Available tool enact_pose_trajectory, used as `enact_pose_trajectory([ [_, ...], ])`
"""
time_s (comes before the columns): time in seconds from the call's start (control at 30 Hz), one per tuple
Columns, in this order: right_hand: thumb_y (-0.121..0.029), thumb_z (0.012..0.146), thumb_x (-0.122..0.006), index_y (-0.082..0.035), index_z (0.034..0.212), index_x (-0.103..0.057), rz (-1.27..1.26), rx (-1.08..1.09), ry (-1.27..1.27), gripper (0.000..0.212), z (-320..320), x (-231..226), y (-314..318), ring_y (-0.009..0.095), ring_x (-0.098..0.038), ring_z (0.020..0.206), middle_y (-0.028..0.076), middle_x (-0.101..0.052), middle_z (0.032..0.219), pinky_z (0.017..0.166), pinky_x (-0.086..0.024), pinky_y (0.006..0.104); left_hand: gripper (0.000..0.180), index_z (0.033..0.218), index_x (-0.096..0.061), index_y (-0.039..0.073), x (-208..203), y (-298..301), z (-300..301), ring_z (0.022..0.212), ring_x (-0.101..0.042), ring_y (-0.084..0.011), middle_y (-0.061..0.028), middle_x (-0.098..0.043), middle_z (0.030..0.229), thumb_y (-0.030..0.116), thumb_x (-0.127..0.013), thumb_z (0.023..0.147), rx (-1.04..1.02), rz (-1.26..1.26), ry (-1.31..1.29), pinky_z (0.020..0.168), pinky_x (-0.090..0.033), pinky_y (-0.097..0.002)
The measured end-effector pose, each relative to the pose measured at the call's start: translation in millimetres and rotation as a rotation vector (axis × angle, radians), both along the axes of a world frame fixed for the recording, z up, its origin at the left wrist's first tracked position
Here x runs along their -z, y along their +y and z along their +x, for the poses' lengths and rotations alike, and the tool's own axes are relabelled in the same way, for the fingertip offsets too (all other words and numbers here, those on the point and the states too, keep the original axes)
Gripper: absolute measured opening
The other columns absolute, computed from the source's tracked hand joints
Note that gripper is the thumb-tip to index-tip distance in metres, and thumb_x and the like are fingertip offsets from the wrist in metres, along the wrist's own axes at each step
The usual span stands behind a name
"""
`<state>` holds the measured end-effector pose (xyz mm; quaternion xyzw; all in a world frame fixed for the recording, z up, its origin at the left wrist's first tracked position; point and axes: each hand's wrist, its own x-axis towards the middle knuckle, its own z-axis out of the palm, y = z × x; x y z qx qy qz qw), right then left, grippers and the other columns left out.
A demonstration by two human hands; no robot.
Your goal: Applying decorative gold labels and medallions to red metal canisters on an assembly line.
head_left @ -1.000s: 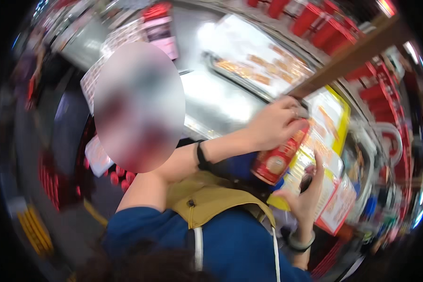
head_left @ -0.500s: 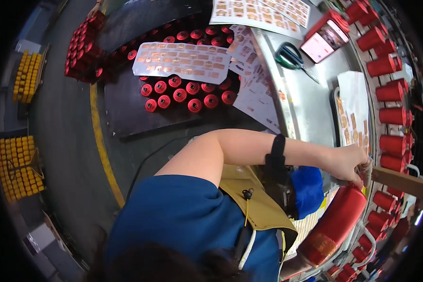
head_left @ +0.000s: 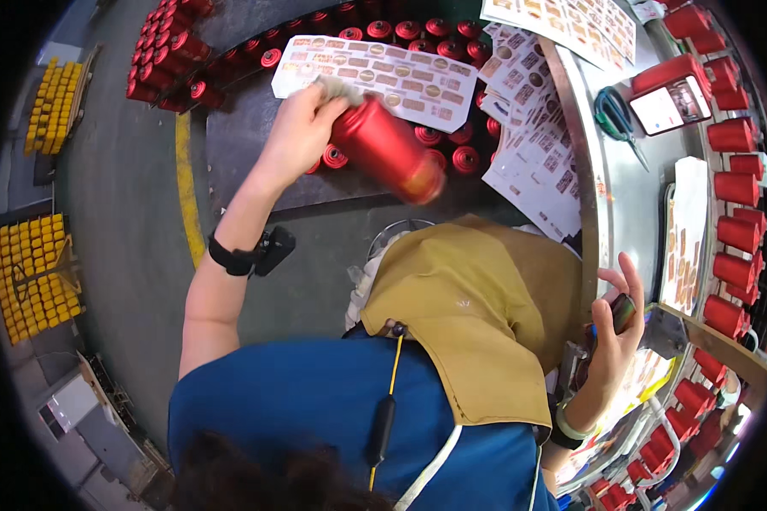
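Observation:
My left hand (head_left: pixel 302 132) is closed on the upper end of a red metal cylinder (head_left: pixel 388 149), with something whitish about the fingertips. The cylinder hangs tilted over the dark table, its lower end blurred and showing a gold-brown patch. Behind it a white sheet of gold and brown labels (head_left: pixel 375 72) lies across standing red cylinders (head_left: pixel 466 159). At the right bench, my right hand (head_left: pixel 615 349) has its index finger raised. A small dark rounded object (head_left: pixel 624 312) sits between its thumb and fingers; its kind cannot be made out.
On the metal bench (head_left: pixel 601 221) are green-handled scissors (head_left: pixel 615 119), a phone (head_left: pixel 673 106) against a red object, and more label sheets (head_left: pixel 562 25). Red cylinders (head_left: pixel 733 187) line the far right. A yellow floor line (head_left: pixel 186 179) runs at left, near yellow stacked items (head_left: pixel 38 281).
My left hand has swung from the right bench to the left table, carrying the red cylinder. My right hand, mostly hidden before, now shows at the bench. The view has shifted.

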<state>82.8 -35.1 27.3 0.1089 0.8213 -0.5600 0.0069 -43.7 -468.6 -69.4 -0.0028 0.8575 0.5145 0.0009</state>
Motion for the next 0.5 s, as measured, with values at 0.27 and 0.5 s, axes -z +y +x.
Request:
enact_pose_trajectory([
  [0.27, -0.003, 0.092, -0.073, -0.004, 0.143, -0.059, 0.172, 0.040, -0.028, 0.053, -7.7, 13.9, -19.6, 0.003, -0.038, 0.076, 0.003, -0.065, 0.119, 0.068, -0.032, 0.0185, 0.028, 0.103, -0.070, 0.002, 232.3, -34.9, 96.3, 0.096, -0.070, -0.0454, -0.0263, -0.072, 0.096, -0.009, -0.053, 0.084, -0.061, -0.338, -0.299, 0.084, -0.055, -0.0519],
  [0.5, -0.008, 0.092, -0.075, -0.005, 0.138, -0.064, 0.239, 0.142, -0.046, 0.048, -5.3, 16.2, -32.4, 0.003, -0.038, 0.074, 0.001, -0.067, 0.113, 0.067, -0.032, 0.0191, 0.033, 0.104, -0.068, -0.005, 322.0, -9.0, 69.8, 0.105, -0.068, -0.0443, -0.0290, -0.071, 0.102, -0.016, -0.056, 0.074, 0.191, -0.424, -0.161, 0.091, -0.055, -0.0492],
])
